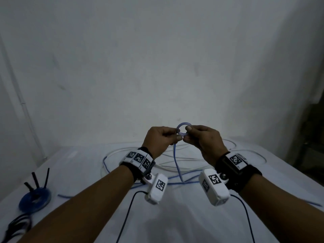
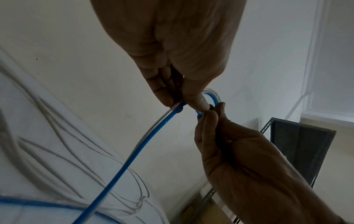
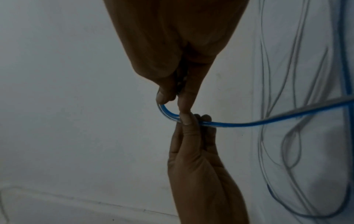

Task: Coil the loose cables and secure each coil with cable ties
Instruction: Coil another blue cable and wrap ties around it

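Both my hands are raised above the table and pinch a small loop (image 1: 182, 129) made of a blue cable and a clear cable side by side. My left hand (image 1: 176, 137) grips the loop's lower left, where the strands cross (image 2: 179, 106). My right hand (image 1: 189, 131) pinches the right side of the loop (image 3: 164, 109) between thumb and forefinger. From the loop the blue cable (image 1: 177, 165) hangs down to the table, then trails across the cloth. Its clear partner (image 2: 153, 128) runs beside it.
Loose clear and blue cable (image 1: 133, 155) sprawls over the white table cloth (image 1: 175, 216) behind my wrists. A tied blue coil (image 1: 35, 197) with black ties sticking up lies at the left, a black bundle (image 1: 17, 225) near the front left corner. A dark metal rack (image 2: 298, 144) stands at the right.
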